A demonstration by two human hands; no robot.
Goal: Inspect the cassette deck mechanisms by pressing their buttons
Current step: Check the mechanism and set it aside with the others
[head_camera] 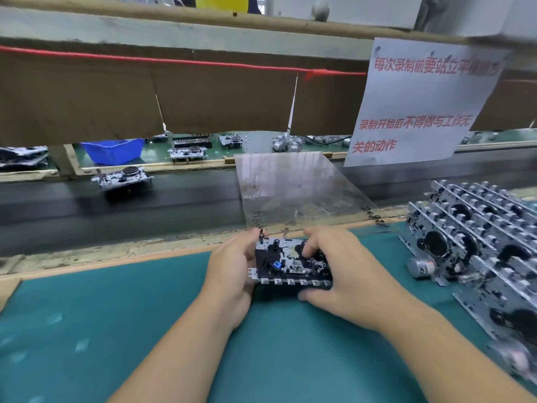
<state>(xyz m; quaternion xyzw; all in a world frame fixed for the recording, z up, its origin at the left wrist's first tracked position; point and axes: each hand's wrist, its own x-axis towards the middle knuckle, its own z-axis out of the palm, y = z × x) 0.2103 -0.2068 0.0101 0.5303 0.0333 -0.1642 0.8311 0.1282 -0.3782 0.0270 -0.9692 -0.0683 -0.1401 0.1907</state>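
Above a green bench mat (116, 330), the left hand (232, 274) and right hand (343, 274) both grip one cassette deck mechanism (290, 263) between them, fingers curled around its ends. A stack of mechanisms (479, 242) lies right; a conveyor belt (87, 210) runs behind.

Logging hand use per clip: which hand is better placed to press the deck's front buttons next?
Right, probably. The right hand has its thumb under the button row of the deck and fingers on top. The left hand grips the deck's left edge, steadying it.
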